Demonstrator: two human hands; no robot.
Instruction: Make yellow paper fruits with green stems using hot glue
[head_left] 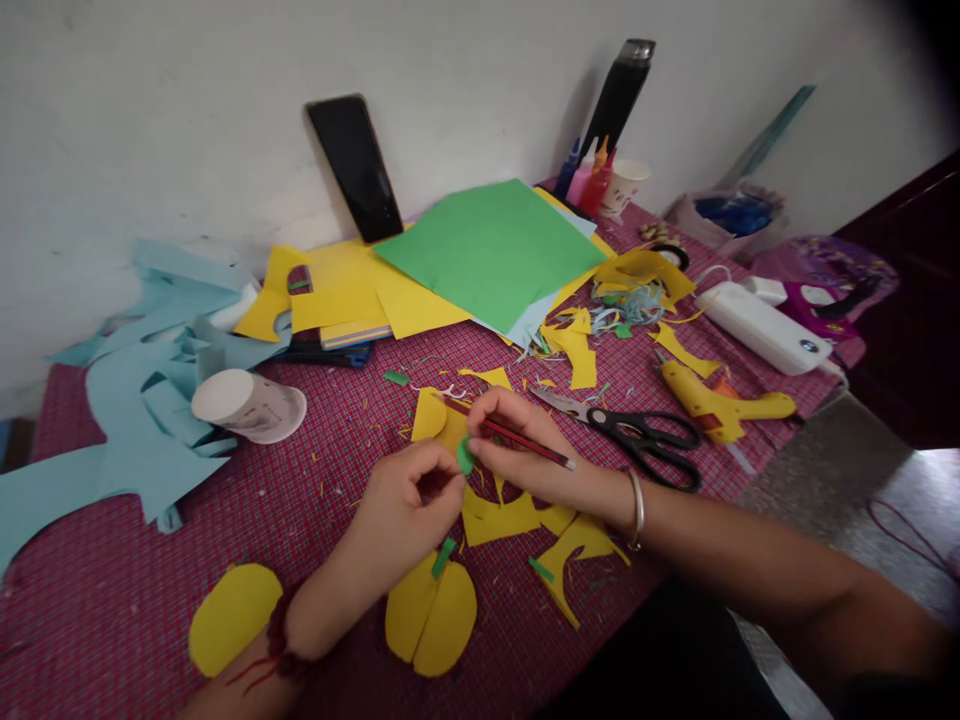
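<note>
My left hand [412,495] pinches the edge of a small green paper piece [466,456] over the middle of the table. On its other side, my right hand [521,445] grips the same piece between finger and thumb. A red-and-black pencil [529,440] lies across the right hand, held in its fingers. Below the left hand lies a yellow paper cutout [431,620] with a fold or seam down its middle and a green strip [444,557] at its top. Another yellow oval [235,615] rests by my left wrist. Yellow scraps [499,515] lie beneath both hands.
Black-handled scissors [622,420] and a yellow glue gun [712,400] lie right of my hands. A paper cup [247,405] and blue paper scraps [135,400] are at left. Behind are green sheets [495,255], a phone [356,165] and a white power bank [765,325].
</note>
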